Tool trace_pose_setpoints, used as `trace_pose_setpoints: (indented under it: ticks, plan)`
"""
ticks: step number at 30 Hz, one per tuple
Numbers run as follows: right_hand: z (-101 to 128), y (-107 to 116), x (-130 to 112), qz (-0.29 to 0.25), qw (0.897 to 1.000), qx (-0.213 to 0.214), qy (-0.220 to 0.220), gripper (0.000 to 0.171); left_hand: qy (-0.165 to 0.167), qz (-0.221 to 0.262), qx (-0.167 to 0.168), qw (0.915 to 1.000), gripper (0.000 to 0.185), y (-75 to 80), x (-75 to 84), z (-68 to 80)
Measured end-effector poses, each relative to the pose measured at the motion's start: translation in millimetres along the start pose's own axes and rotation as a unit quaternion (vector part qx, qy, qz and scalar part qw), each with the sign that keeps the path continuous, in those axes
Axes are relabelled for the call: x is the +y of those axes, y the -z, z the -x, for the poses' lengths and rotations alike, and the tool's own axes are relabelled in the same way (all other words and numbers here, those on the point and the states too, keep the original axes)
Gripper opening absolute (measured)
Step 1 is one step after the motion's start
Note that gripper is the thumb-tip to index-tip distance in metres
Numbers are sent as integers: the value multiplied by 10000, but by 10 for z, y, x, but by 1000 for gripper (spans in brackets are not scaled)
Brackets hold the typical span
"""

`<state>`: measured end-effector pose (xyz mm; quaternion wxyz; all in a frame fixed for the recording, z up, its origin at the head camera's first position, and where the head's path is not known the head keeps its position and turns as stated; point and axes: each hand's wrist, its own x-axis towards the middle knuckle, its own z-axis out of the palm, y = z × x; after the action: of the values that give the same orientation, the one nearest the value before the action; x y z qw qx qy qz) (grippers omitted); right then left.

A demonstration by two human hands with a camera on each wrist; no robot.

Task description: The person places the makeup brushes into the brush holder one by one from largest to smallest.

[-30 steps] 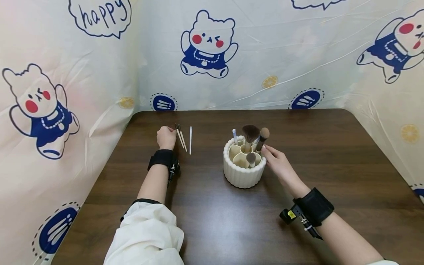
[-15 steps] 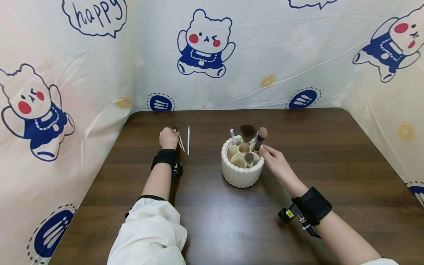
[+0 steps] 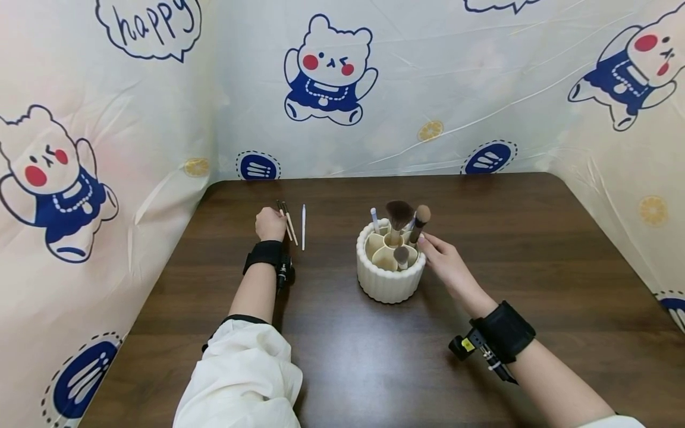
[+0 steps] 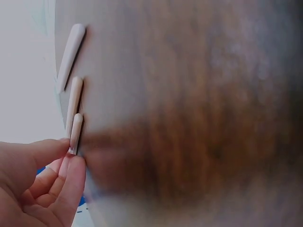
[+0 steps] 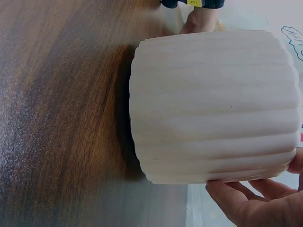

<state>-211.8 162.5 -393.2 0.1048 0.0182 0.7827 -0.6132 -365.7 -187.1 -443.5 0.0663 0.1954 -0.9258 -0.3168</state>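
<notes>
My left hand [image 3: 270, 224] is at the left of the table, its thumb and fingertips pinching the nearer of two thin makeup brushes [image 4: 77, 127] with pale handles and dark heads. The other thin makeup brush [image 4: 74, 97] lies close beside it. To their right, a slim white stick [image 3: 303, 227] lies on the table. My right hand [image 3: 446, 261] holds the right side of a cream ribbed brush holder [image 3: 390, 284], thumb near the rim and fingers against the wall. Upright in its compartments are a wide fluffy brush [image 3: 399, 214], a brown-tipped brush [image 3: 423, 215] and a small brush [image 3: 401, 255].
A thin stick with a pale blue tip [image 3: 374, 215] also stands in the holder, at its back left. The dark wooden table [image 3: 342, 356] has its far edge against a printed curtain [image 3: 246, 77]. Black camera straps circle both wrists.
My left hand has shifted slightly right, closer to the two thin brushes. My right hand stays on the holder. The whole head view has drifted a little.
</notes>
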Motion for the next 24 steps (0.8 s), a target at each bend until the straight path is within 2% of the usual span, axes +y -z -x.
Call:
trace_pose_setpoints:
  ticks: [4,9,17,20,24]
  plan:
    - [-7,-5,7,23,10000,10,6,60,62,-167,-15,9998,23,20,1,16]
    - [-21,-7,23,11,10000,-11,-47,59,170,-390,-237,9988,27,57,3,40]
    - [-19,-12,24,39,10000,-9,-60,59,211,-242,-309,9990,29,104,-12,35]
    - [-10,-7,18,24,10000,-41,-37,60,97,-66,-171,9998,28,135,4,23]
    - [-1,4,9,19,10000,-43,-6,61,-297,267,138,9991,25,213,117,6]
